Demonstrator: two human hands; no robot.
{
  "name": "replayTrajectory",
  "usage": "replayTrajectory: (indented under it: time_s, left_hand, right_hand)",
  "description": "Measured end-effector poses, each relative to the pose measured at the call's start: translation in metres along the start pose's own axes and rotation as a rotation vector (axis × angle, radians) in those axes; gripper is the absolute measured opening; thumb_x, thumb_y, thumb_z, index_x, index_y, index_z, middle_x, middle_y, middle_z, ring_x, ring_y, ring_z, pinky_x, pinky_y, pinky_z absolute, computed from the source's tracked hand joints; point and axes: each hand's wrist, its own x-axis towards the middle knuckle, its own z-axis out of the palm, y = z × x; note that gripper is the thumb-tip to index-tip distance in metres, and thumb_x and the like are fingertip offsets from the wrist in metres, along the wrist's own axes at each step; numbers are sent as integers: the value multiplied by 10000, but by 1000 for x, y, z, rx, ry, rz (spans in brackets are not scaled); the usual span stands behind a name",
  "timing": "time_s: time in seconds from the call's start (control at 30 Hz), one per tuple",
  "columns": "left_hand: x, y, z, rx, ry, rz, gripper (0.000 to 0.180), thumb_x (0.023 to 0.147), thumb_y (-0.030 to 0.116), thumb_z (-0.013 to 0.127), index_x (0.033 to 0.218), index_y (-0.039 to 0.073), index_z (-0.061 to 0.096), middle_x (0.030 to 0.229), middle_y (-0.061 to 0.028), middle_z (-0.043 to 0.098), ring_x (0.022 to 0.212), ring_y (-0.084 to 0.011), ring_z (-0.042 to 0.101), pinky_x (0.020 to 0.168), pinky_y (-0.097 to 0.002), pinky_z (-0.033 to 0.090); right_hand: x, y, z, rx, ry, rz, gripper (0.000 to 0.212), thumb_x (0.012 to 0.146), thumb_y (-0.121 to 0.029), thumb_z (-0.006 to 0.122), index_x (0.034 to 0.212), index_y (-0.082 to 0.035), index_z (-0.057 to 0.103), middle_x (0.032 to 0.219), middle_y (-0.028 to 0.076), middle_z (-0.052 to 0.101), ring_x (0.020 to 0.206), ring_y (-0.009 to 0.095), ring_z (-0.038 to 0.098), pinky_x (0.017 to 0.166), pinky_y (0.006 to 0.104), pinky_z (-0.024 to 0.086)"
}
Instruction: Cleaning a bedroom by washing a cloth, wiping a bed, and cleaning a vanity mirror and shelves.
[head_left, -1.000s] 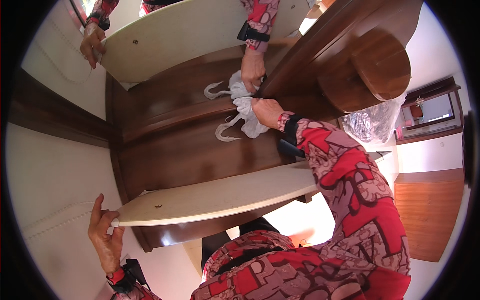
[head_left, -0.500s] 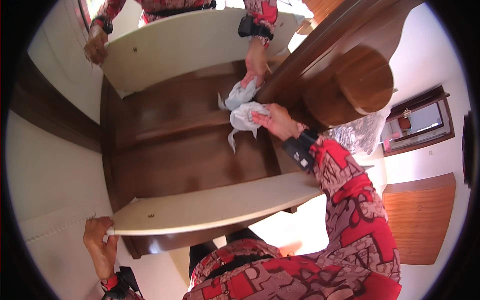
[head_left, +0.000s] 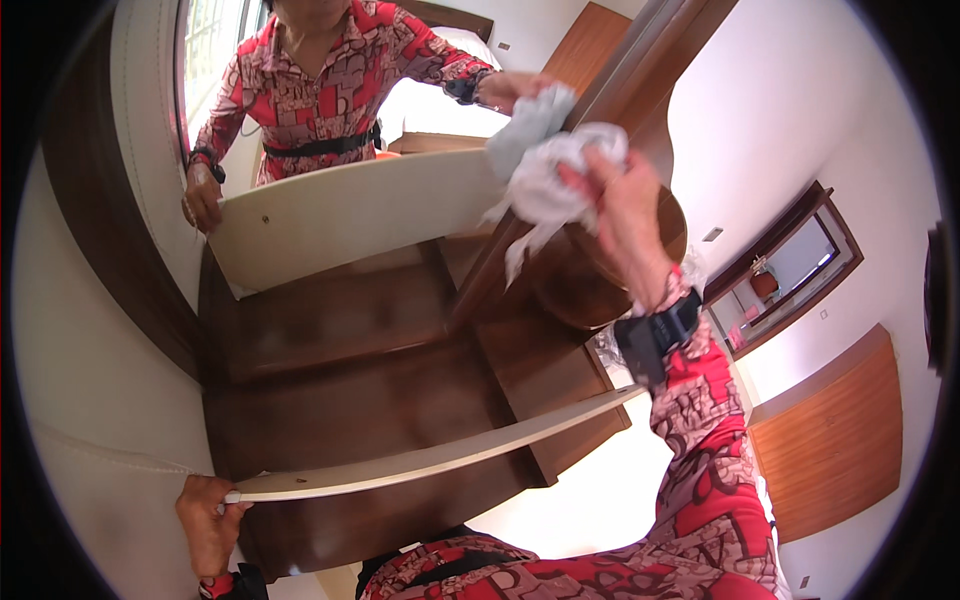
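Observation:
My right hand (head_left: 630,210) is raised at the mirror's right side, its fingers closed on a bunched white cloth (head_left: 550,185) that is blurred by motion. The cloth lies against the mirror by its dark wooden frame (head_left: 640,75), with a loose tail hanging down. At the lower left, my left hand (head_left: 208,520) is closed round the end of a long cream board (head_left: 430,457). The board stands on edge at the front of a brown wooden dresser top (head_left: 340,410). The mirror reflects my body, both hands, the cloth and the board.
A round wooden post or shelf end (head_left: 660,235) adjoins the mirror frame on the right. Behind it are a framed wall opening (head_left: 790,270) and an orange-brown wooden cabinet (head_left: 830,440). A white wall (head_left: 90,400) borders the dresser on the left.
My right hand has carried the white cloth up and to the right, from the mirror's lower part to beside its frame. My left hand keeps hold of the board; the view has tilted upward.

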Motion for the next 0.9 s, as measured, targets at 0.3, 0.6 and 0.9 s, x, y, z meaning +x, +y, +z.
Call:
replayTrajectory:
  time_s: [0.3,0.6,0.9]
  left_hand:
    - [1,4,-30,153,-85,-42,224,561,123,764,710,35,622,683,-101,575,683,-288,545,609,-362,434]
    - [-10,-2,-30,170,-123,43,187,670,224,692,760,80,613,737,-130,590,708,-330,559,600,-420,449]
    - [1,-1,-10,171,-95,59,182,669,226,691,702,71,603,711,-140,590,693,-336,564,618,-420,448]
  right_hand:
    - [41,5,35,-1085,249,-835,516,721,-151,600,1185,-13,422,999,225,526,837,396,550,701,456,461]
    - [19,2,26,-945,291,-871,478,722,-145,582,1193,-105,512,914,148,570,844,339,566,691,409,466]
    - [134,-101,87,-621,629,-1106,461,708,-105,526,1168,-75,519,957,179,488,893,361,497,774,411,411]
